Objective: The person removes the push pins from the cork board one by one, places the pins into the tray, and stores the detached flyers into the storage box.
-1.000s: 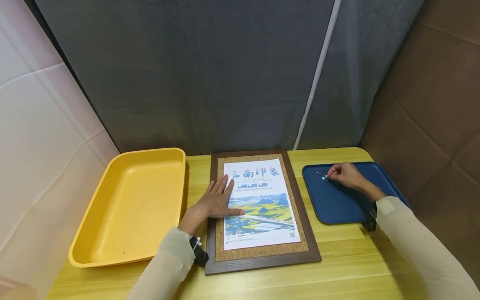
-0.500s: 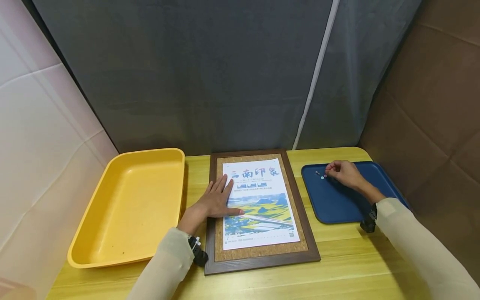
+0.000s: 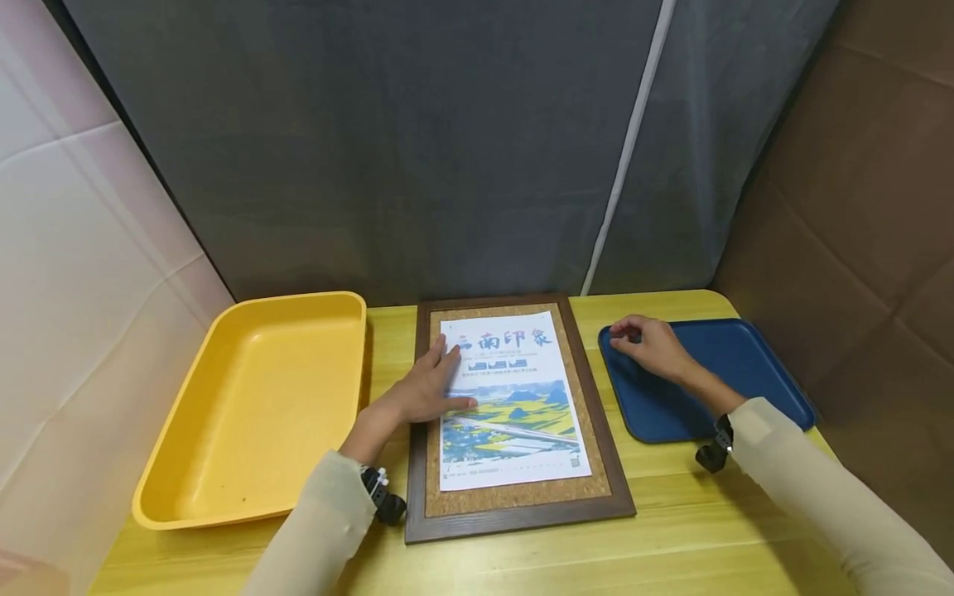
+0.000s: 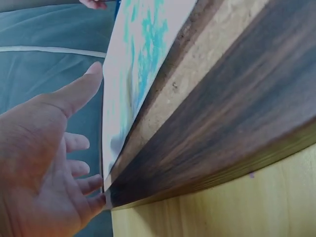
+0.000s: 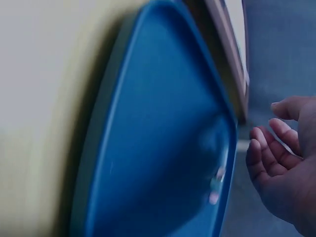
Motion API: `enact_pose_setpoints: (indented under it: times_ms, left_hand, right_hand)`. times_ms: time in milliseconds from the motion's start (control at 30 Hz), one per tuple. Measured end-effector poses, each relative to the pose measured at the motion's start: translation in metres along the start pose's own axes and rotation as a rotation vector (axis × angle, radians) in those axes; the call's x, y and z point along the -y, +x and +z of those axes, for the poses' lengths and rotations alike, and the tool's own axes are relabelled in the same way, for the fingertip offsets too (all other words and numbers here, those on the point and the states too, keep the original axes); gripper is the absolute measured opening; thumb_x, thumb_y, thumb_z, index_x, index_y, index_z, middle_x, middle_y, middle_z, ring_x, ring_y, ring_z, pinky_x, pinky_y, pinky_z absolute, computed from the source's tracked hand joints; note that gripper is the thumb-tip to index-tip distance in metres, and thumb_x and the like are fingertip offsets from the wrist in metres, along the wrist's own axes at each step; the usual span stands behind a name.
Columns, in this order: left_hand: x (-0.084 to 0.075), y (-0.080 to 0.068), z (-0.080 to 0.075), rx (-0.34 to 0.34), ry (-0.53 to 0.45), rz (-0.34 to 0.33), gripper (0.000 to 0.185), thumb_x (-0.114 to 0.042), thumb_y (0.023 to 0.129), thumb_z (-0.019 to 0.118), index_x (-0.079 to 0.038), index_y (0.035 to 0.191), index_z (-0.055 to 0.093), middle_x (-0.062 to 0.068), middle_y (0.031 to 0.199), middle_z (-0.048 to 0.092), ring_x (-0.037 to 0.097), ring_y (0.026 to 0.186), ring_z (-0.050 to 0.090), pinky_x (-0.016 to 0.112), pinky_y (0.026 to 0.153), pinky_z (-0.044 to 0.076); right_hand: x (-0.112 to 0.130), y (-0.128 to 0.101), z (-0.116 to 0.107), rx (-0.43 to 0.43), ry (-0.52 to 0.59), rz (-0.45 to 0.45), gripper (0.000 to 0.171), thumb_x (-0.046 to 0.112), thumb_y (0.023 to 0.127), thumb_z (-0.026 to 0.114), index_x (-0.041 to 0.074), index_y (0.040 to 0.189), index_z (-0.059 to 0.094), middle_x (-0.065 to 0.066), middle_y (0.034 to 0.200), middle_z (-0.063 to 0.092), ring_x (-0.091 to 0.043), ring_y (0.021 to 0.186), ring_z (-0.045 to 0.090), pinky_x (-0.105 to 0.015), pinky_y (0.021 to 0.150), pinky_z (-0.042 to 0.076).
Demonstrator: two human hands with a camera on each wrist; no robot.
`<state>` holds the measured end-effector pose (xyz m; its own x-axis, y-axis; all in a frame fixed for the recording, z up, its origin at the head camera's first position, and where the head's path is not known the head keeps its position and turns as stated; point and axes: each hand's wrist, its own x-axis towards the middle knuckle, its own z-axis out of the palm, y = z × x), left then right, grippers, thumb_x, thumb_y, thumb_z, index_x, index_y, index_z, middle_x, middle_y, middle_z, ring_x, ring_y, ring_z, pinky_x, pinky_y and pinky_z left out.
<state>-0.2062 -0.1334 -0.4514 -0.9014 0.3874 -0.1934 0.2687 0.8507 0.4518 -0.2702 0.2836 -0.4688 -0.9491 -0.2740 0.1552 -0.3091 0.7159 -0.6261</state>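
My left hand [image 3: 425, 385] lies with spread fingers over the left edge of a printed poster [image 3: 514, 422]. The poster sits on a cork board [image 3: 514, 503] in a dark wooden frame [image 3: 522, 521]. In the left wrist view the left hand [image 4: 49, 148] shows a straight thumb beside the paper. My right hand [image 3: 656, 348] is over the left end of a blue tray [image 3: 715, 397], thumb and forefinger close together; I cannot tell whether something small is between them. A few small pale and pink pieces [image 5: 214, 197], blurred, lie in the tray by its rim.
A deep yellow tray [image 3: 253, 414] stands at the left of the light wooden table [image 3: 686, 530]. A dark grey curtain [image 3: 373, 165] rises behind the table, a brown panel [image 3: 857, 207] on the right and a white sheet [image 3: 97, 248] on the left.
My right hand has moved left from the small pieces towards the tray's left edge and now covers them in the head view. My left hand has shifted slightly left and up.
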Motion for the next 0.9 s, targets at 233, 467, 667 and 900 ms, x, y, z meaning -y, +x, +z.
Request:
enact_pose_setpoints:
  times_ms: [233,467,667,900]
  left_hand:
    - [-0.003,-0.005,-0.005,-0.037,-0.125,-0.002,0.101,-0.040,0.096,0.078,-0.001,0.168,0.020,0.026,0.176,0.006,0.045,0.162,0.011,0.062,0.128,0.020]
    - [-0.002,-0.008,-0.004,-0.084,-0.290,-0.012,0.104,-0.028,0.095,0.082,0.007,0.166,0.015,0.029,0.174,0.012,0.046,0.161,0.013,0.060,0.129,0.017]
    - [-0.003,-0.012,-0.003,-0.094,-0.471,-0.064,0.102,-0.022,0.096,0.081,0.003,0.167,0.013,0.026,0.174,0.013,0.045,0.161,0.017,0.059,0.128,0.020]
    - [-0.004,-0.018,0.000,-0.036,-0.624,-0.120,0.100,-0.027,0.098,0.079,-0.004,0.169,0.014,0.026,0.175,0.012,0.045,0.161,0.015,0.062,0.127,0.020]
  right_hand:
    - [0.032,-0.006,0.014,0.093,0.072,-0.031,0.033,0.014,0.102,0.070,-0.004,0.130,0.068,-0.020,0.122,0.073,-0.035,0.108,0.070,-0.052,0.090,0.058]
    - [0.047,-0.013,0.029,0.153,0.146,-0.007,0.042,0.013,0.104,0.068,-0.004,0.141,0.062,-0.022,0.134,0.069,-0.038,0.120,0.069,-0.054,0.094,0.057]
    - [0.058,-0.016,0.041,0.150,0.213,0.053,0.043,0.010,0.103,0.068,-0.006,0.143,0.059,-0.023,0.133,0.068,-0.038,0.119,0.068,-0.048,0.092,0.060]
    - [0.068,-0.018,0.051,0.148,0.243,0.089,0.047,0.011,0.102,0.066,-0.006,0.145,0.058,-0.023,0.136,0.068,-0.037,0.121,0.067,-0.049,0.097,0.058]
